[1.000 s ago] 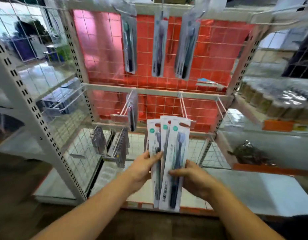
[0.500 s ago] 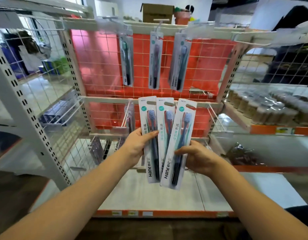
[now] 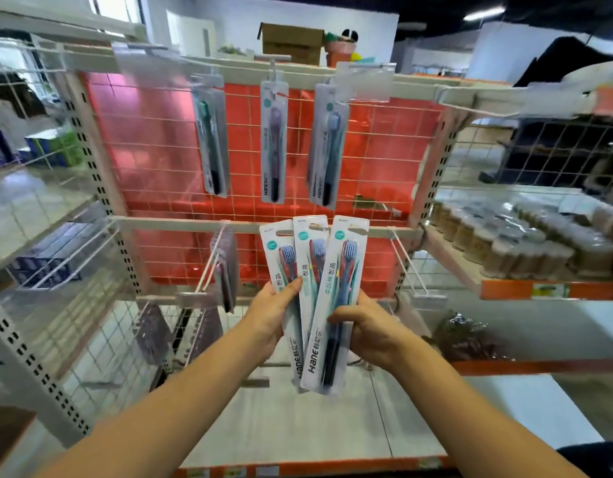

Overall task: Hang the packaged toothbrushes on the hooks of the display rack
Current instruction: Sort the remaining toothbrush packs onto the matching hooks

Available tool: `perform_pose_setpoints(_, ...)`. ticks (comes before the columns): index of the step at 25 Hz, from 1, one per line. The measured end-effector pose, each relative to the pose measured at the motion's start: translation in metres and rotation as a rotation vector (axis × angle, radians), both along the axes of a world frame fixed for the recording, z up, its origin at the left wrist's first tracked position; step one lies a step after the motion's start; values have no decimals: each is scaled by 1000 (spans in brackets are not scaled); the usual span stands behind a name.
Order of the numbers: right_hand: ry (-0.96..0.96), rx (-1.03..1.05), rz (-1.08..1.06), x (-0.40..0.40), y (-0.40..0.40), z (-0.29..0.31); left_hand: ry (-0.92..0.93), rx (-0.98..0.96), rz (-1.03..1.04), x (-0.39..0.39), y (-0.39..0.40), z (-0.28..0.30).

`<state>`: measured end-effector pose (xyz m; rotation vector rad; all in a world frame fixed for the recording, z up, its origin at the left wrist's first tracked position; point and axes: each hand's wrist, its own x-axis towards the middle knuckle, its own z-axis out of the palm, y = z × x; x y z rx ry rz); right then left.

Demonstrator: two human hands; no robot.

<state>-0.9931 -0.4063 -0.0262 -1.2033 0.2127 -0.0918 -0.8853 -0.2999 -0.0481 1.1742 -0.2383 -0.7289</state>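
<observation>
Three packaged toothbrushes are fanned out upright in front of the rack's middle bar: a left pack [image 3: 280,257], a middle pack [image 3: 310,250] and a right pack [image 3: 336,305]. My left hand [image 3: 272,315] grips the left and middle packs from the left side. My right hand [image 3: 370,334] pinches the right pack low down. Three more packs hang from hooks on the top bar: left [image 3: 211,143], centre [image 3: 274,143], right [image 3: 327,146]. An empty double-wire hook [image 3: 407,267] juts out at the right of the middle bar. Another pack [image 3: 225,267] hangs on a hook at its left.
The rack has a red wire-grid back panel [image 3: 377,160] and perforated white uprights [image 3: 91,160]. More packs hang low on the left [image 3: 153,332]. Wrapped jars [image 3: 526,243] fill the shelf at right. A white base shelf [image 3: 332,429] lies below my hands.
Both hands have raised the fanned packs from down near the base shelf up to the level of the middle bar. The view has tilted upward, showing more of the top bar.
</observation>
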Motion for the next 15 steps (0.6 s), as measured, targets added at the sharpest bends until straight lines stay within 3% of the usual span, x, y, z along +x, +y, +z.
perform_pose_setpoints(5,-17,78,-53,47,-48,-11,-56,-1,69,29,-47,-6)
perform_pose_setpoints(11,-49,-33,67,85,-97,0,-103,33,166,61,-91,3)
perform_pose_setpoints(15,-55,-30,78,106,-114,0,-21,113,241,76,-103,10)
